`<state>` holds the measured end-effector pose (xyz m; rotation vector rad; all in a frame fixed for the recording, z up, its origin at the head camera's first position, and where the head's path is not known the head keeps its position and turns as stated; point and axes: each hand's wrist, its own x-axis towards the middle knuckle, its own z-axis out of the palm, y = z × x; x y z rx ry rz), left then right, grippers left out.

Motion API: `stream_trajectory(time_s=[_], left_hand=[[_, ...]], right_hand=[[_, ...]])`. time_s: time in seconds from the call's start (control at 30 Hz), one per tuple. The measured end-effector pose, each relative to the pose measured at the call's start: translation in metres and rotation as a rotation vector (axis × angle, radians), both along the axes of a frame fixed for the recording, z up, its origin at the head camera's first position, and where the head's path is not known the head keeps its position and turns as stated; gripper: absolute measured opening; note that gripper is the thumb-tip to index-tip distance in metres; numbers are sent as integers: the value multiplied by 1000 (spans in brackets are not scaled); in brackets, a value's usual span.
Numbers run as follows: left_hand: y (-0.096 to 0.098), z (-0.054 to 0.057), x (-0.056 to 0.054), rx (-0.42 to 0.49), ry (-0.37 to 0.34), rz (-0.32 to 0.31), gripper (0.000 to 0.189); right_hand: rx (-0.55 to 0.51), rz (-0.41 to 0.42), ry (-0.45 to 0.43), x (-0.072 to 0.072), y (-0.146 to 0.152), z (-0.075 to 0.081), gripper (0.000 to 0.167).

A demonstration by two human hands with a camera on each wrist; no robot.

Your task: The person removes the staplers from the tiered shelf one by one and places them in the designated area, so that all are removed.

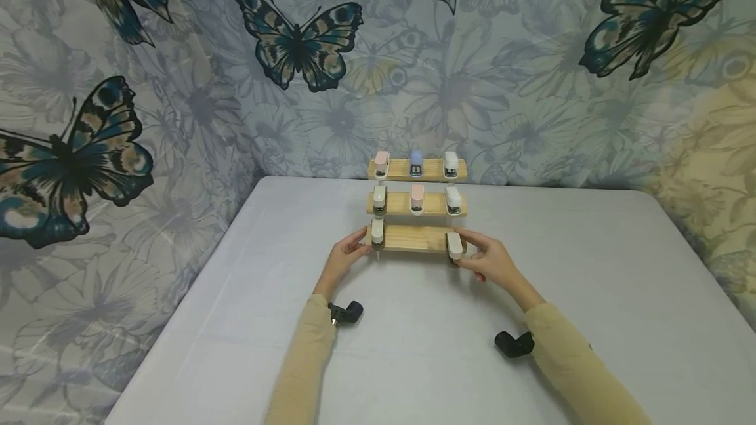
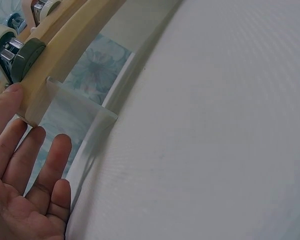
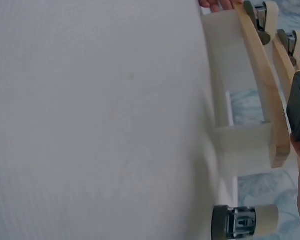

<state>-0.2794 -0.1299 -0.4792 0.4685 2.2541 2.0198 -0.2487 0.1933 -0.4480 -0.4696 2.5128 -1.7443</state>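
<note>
A three-tier wooden display rack (image 1: 413,239) with clear supports stands at the back of the table, bearing several small staplers. My left hand (image 1: 344,259) is at the left end of the lowest board. Its thumb and fingertips touch that end beside a cream stapler (image 1: 377,231), while the other fingers spread loosely below, as the left wrist view shows. At the right end, my right hand (image 1: 491,260) pinches a white stapler (image 1: 454,245), whose dark base (image 3: 299,106) shows in the right wrist view. Most of the right hand is out of that view.
Pink (image 1: 417,197), blue (image 1: 416,162) and white staplers (image 1: 451,163) stand on the upper boards. Another stapler (image 3: 245,221) appears low in the right wrist view, past the rack's end. A butterfly-patterned curtain (image 1: 342,130) hangs behind the white table (image 1: 413,359).
</note>
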Motion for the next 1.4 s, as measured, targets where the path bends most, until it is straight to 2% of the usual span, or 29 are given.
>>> stream_trajectory(time_s=[0.1,0.37,0.63,1.2,1.4], left_hand=[[-1,1,1,-7,13,6,48],[-4,2,4,-28,25,-9,48],[-2,4,4,-38,25,3,48],[-1,1,4,-24,28,-18,47],[0,2,4,-40,32,-3,49]], right_hand=[[-2,-7,-6,2,5,3,60],[3,45,2,9,24,8,63],[22,2,-5,11,40,7,69],[-39,-43,-34,14,61,0,62],[-59,-50,-1,14,79,-5,60]])
